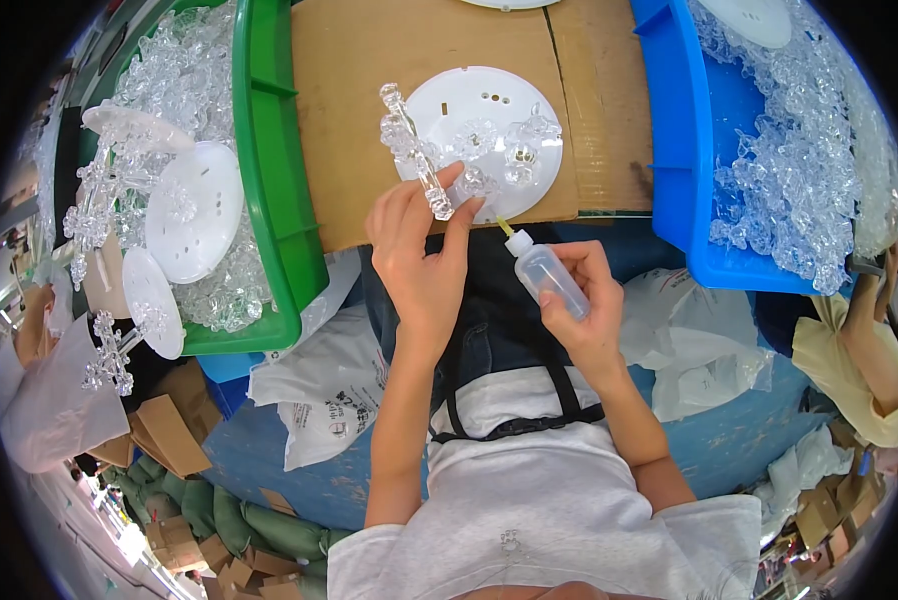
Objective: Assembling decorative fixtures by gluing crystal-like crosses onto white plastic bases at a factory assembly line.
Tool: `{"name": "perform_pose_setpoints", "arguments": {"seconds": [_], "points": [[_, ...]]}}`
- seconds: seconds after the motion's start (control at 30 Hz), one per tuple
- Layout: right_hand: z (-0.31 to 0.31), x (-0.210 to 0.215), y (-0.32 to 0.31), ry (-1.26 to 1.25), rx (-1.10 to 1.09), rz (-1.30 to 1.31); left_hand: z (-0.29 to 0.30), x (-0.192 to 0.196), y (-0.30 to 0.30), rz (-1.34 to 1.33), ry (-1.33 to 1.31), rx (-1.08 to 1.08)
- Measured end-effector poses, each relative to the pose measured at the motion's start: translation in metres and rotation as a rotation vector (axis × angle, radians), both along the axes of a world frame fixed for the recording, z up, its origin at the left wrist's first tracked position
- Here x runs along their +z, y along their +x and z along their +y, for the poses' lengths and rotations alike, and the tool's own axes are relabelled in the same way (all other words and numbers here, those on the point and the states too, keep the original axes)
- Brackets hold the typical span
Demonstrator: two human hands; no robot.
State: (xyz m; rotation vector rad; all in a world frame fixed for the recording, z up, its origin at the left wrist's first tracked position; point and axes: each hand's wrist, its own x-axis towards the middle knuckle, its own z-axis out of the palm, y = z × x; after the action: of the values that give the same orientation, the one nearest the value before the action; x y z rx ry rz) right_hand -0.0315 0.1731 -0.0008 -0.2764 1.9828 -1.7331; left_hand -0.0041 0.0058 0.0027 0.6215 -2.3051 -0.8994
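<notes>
Bins (274, 150) of clear crystals (799, 170), squeeze bottle (549, 280)

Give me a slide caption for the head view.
Left hand holds clear crystal rod; right hand aims squeeze bottle near white disc.

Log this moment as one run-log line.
left hand: holds clear crystal rod | right hand: holds squeeze bottle, nozzle toward white disc | surface: cardboard
</notes>
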Motion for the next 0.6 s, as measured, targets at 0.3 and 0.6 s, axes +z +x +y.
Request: {"name": "perform_pose_setpoints", "arguments": {"seconds": [0.3, 0.6], "points": [[-0.006, 0.0, 0.002, -0.007, 0.015, 0.009, 0.001, -0.001, -0.001, 0.009, 0.018, 0.001], [0.002, -0.008, 0.004, 0.013, 0.006, 0.064, 0.001, 0.006, 0.0, -0.001, 0.011, -0.03]]}}
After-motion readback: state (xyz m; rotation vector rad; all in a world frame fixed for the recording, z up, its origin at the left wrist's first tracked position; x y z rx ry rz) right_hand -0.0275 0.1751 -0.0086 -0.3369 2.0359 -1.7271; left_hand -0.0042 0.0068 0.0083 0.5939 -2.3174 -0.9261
